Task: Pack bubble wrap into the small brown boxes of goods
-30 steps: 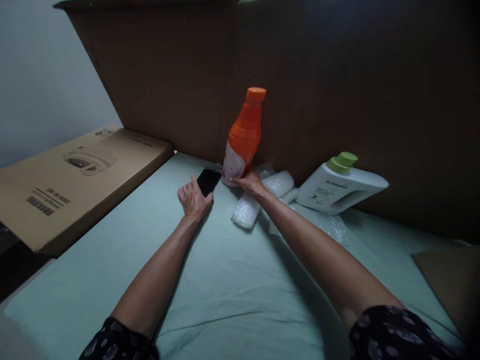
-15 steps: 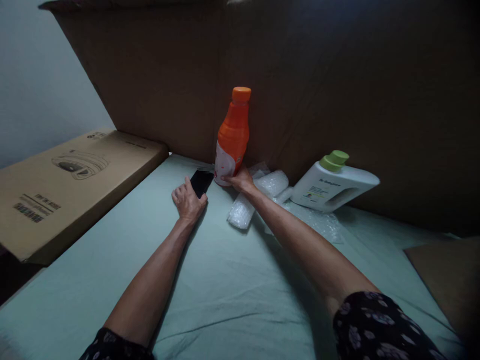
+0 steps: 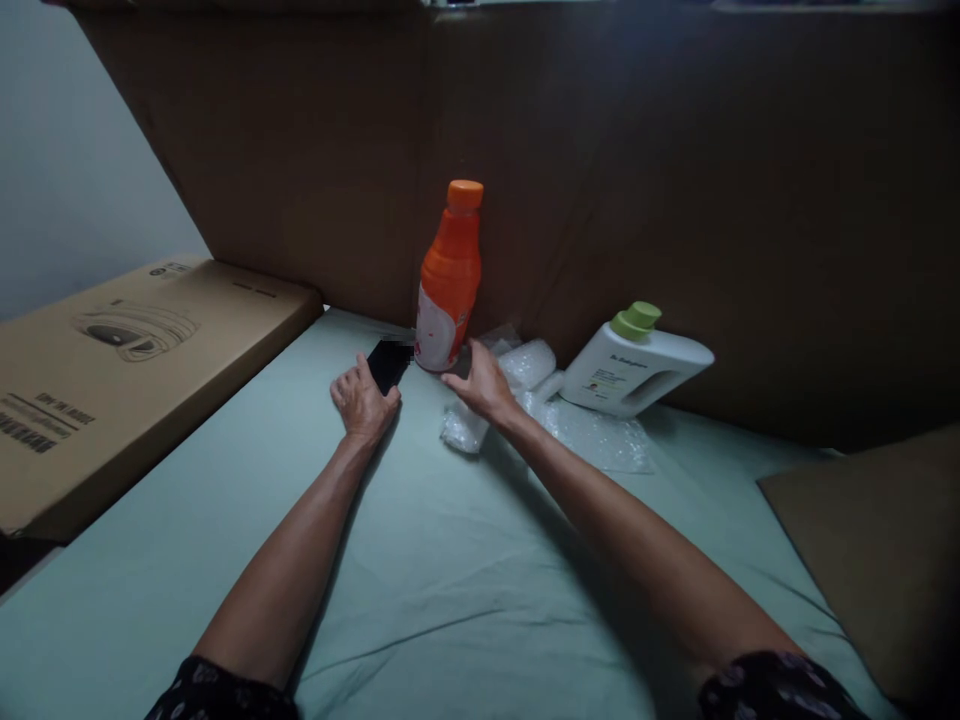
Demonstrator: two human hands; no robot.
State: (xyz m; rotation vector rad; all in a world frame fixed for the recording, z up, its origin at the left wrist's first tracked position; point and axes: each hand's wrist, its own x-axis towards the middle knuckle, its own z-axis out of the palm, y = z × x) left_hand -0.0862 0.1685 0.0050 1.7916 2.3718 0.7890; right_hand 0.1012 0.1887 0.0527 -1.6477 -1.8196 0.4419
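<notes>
My left hand (image 3: 364, 402) is closed around the near end of a black phone (image 3: 388, 362), thumb on one side and fingers on the other, low over the cloth. Just right of the phone an orange bottle (image 3: 452, 270) with an orange cap and a pale label stands upright. Close to the bottle's base, my right hand (image 3: 482, 385) is open, thumb and fingers apart, with nothing in it. Clear bubble wrap (image 3: 529, 365) lies rolled beneath and beside that hand. A white jug (image 3: 626, 368) with a green cap stands to its right.
A flat cardboard box (image 3: 150, 370) with a printed drawing lies along the left. Tall brown cardboard (image 3: 300, 140) rises behind the things. Another cardboard piece (image 3: 877, 540) is at the right edge. A pale green cloth (image 3: 420, 560) covers the surface.
My right hand has let go of the orange bottle and drawn back slightly toward me. The bottle stays standing. My left hand remains on the phone. The whole view has shifted a little.
</notes>
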